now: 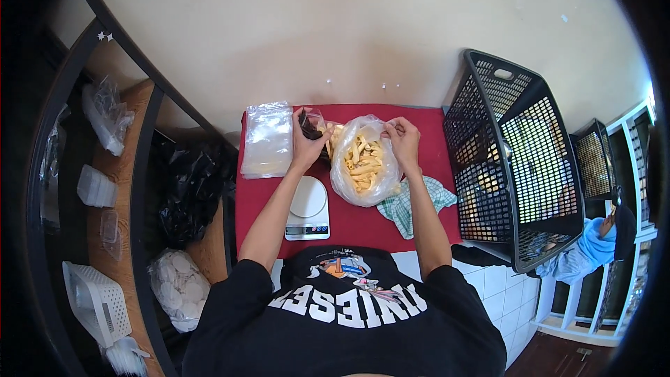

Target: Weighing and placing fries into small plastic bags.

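Scale: a small white digital kitchen scale (308, 208) with a round platter sits nearest the person on the red-covered counter (426, 132), nothing on it.
Cloth: a green-and-white checked cloth (413, 205) lies crumpled just right of the scale, touching the foot of the big bag.
Big bag: a clear plastic bag full of pale yellow stick-shaped snacks (363, 160) stands mid-counter, mouth up and open.
Right hand: the right hand (403, 138) is closed in a pinch on the bag's right rim, holding the mouth wide.
Left hand: the left hand (307, 141) grips a small dark scoop-like container (309, 126) at the bag's left edge; a few sticks show beside it.
Doing it well: I'd judge the rim should stay taut and high so the sticks don't spill, and the scoop should move gently, since these pieces look brittle.
Empty bags: a flat stack of clear plastic pouches (267, 139) lies left of the hands.
Basket: a black perforated plastic laundry basket (513, 160) stands tilted at the right.
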Tool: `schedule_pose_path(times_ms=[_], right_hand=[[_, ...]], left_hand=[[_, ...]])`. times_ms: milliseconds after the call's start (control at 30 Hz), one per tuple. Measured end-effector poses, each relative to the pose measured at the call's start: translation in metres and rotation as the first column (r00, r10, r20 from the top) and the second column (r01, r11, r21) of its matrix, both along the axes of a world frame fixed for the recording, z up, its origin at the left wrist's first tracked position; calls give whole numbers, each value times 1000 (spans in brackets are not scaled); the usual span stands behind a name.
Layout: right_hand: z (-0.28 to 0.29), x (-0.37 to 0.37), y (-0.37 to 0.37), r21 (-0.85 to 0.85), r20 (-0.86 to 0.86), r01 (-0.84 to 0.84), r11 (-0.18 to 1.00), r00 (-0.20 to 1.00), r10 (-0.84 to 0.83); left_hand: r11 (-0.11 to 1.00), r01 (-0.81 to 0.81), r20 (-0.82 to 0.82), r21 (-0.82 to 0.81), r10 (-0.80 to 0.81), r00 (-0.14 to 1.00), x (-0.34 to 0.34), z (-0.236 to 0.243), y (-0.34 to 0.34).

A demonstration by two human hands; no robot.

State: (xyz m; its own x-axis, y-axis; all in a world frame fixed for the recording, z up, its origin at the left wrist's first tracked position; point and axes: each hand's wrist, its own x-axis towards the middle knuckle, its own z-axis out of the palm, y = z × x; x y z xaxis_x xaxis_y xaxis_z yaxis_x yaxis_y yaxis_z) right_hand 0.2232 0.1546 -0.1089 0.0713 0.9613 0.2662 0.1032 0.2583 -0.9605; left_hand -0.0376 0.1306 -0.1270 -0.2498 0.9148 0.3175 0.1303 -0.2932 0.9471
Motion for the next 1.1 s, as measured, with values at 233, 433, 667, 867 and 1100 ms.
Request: schedule_pose_path(times_ms=[233,433,667,867,1100], right_hand=[[-11,13,6,-105,9,-27,994,1000,28],[-15,16,10,-139,-78,8,990,997,-19],[-33,16,12,-145,-201,-14,989,980,-16],[-24,13,7,-284,-124,-48,958,992,14],[-26,4,0,-256,-189,-12,967,981,-38]], left_hand=[[999,-8,-90,-45,4,996,4,11,-10],[997,51,-6,-53,-52,999,-3,1,-3],[998,64,52,-2,-64,997,6,0,-3],[997,56,-59,60,-53,997,7,2,-9],[999,28,-48,35,-27,998,9,4,-10]])
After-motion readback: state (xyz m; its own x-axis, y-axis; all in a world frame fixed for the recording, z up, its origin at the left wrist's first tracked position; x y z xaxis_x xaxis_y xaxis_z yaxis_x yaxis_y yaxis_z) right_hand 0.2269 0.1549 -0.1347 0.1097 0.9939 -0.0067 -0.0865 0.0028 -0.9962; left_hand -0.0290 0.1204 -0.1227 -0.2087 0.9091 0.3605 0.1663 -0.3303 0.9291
